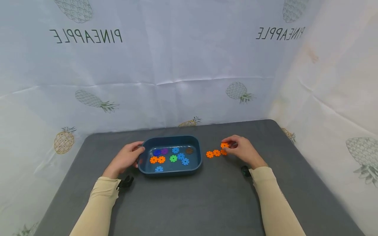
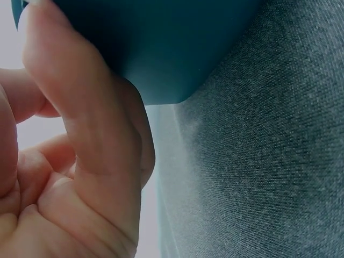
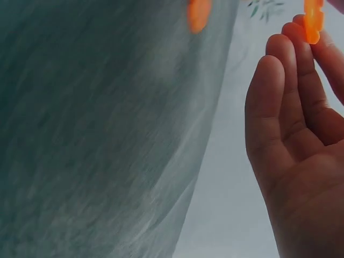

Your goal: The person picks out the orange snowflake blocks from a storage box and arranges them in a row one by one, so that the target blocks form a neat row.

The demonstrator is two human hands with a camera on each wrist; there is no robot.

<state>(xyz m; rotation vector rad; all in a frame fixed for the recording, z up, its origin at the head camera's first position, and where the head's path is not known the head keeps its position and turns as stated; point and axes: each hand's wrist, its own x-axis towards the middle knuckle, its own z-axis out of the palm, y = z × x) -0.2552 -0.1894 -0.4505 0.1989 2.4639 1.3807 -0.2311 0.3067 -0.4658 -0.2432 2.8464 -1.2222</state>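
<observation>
My left hand (image 1: pixel 125 159) grips the left end of a dark blue tray (image 1: pixel 177 141), thumb at the rim. In the left wrist view, fingers curl against the outside of the tray's wall (image 2: pixel 161 48). To the right of the tray, my right hand (image 1: pixel 242 151) pinches an orange notched disc (image 1: pixel 224 145) between thumb and fingertips. The right wrist view shows this orange disc (image 3: pixel 313 21) edge-on at the fingertips. Just below it on the table are three more orange discs (image 1: pixel 217 153) in a row, the rightmost close under the fingers.
Inside the tray lie several notched discs: two orange (image 1: pixel 161 159), one green (image 1: pixel 173 158), a purple one (image 1: pixel 164 151), a dark blue one (image 1: pixel 157 152), a brown one (image 1: pixel 189 150) and several light blue (image 1: pixel 181 156). A pineapple-print cloth (image 1: pixel 189 62) hangs behind the grey table (image 1: pixel 189 203).
</observation>
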